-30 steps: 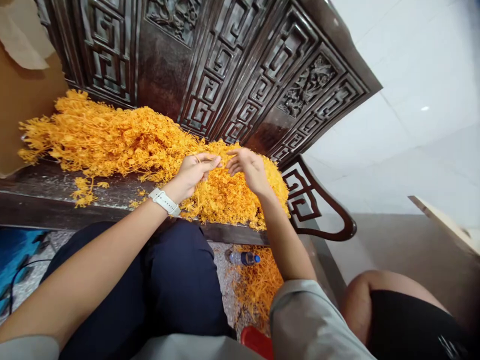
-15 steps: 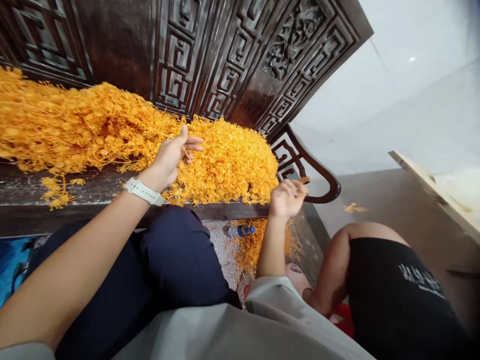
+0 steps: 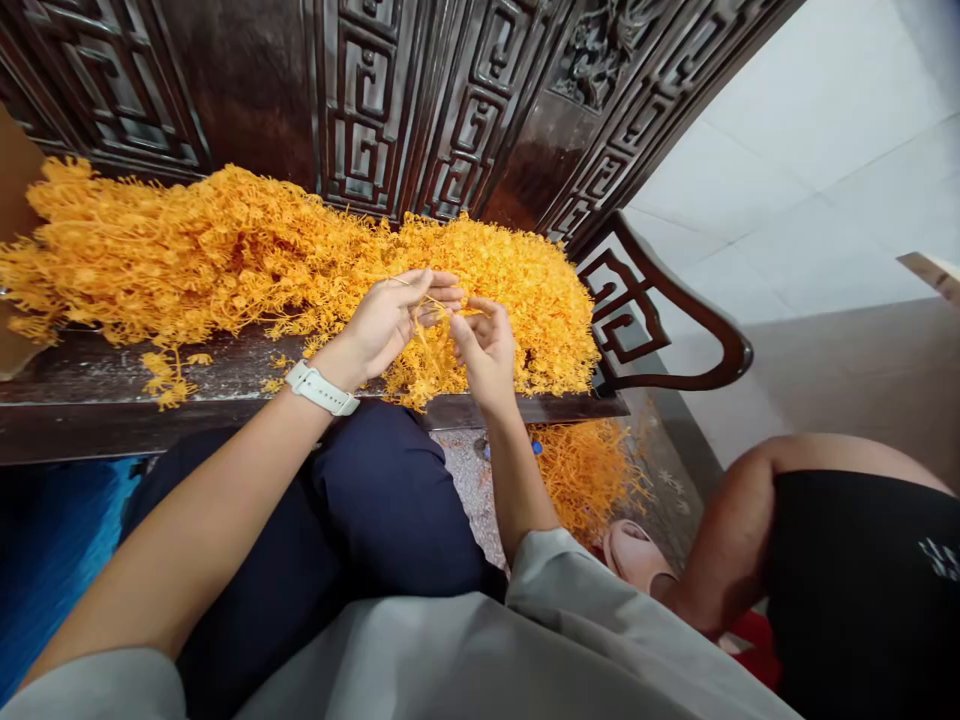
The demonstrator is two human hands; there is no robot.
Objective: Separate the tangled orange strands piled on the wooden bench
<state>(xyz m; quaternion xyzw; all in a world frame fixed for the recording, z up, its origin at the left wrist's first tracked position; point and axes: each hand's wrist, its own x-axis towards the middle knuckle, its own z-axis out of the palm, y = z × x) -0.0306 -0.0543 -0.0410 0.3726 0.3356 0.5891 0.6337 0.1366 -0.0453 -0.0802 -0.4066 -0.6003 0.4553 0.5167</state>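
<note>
A large heap of orange plastic sprigs (image 3: 247, 255) lies along the seat of a dark carved wooden bench (image 3: 105, 385). My left hand (image 3: 394, 320), with a white watch (image 3: 321, 389) on its wrist, is closed on a thin orange sprig (image 3: 433, 305) just above the heap's right part. My right hand (image 3: 486, 345) meets it from the right, fingers pinched on the same sprig. Both hands hover over the bench's front edge, above my dark blue trouser leg (image 3: 360, 500).
More orange sprigs (image 3: 589, 475) lie on the floor below the bench's right end, beside a curved armrest (image 3: 675, 330). Another person's bare leg and black shorts (image 3: 847, 570) are at the lower right. A blue object (image 3: 45, 540) sits at the lower left.
My right hand came back up from beside the armrest to meet my left hand over the heap. Both hands now pinch one sprig. The view shifted slightly left.
</note>
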